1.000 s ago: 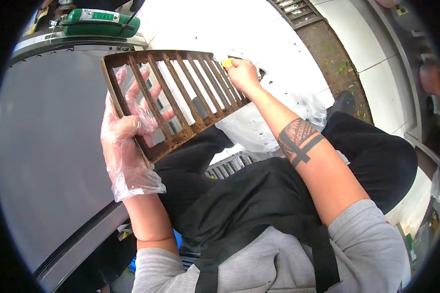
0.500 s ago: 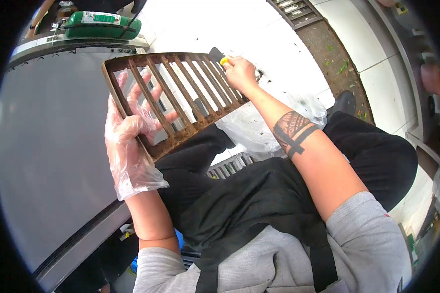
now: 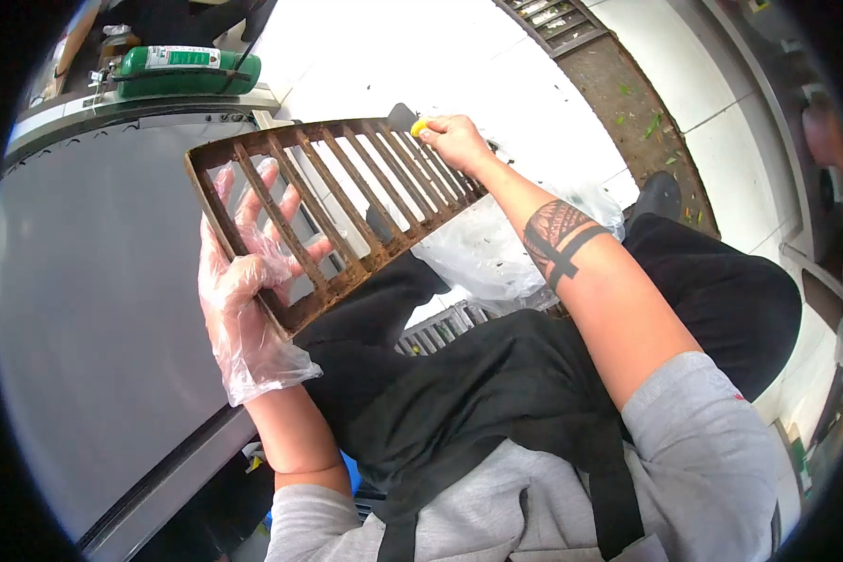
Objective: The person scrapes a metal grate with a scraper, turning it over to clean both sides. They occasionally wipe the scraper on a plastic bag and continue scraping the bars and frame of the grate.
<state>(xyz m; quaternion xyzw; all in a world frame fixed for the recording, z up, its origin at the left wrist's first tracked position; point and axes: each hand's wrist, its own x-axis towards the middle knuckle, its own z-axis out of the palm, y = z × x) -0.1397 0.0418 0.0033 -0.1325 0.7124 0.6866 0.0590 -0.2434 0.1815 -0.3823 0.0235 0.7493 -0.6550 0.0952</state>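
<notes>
A rusty brown slatted metal grate is held up at a tilt above the lap. My left hand, in a clear plastic glove, grips its left end, with the thumb on the near side and the fingers behind the bars. At the far right part of the grate, my bare right hand is closed round the yellow handle of a scraper. The scraper's dark flat blade lies by the grate's upper edge. Its contact with the bars is hard to make out.
A crumpled clear plastic bag lies on the white tiled floor among dark bits. Another grate is below, between the legs. A drain channel runs at the right. At the left are a grey panel and a green cylinder.
The grate and my left hand have shifted slightly down in view. My right hand, with the scraper, has moved a little left and down.
</notes>
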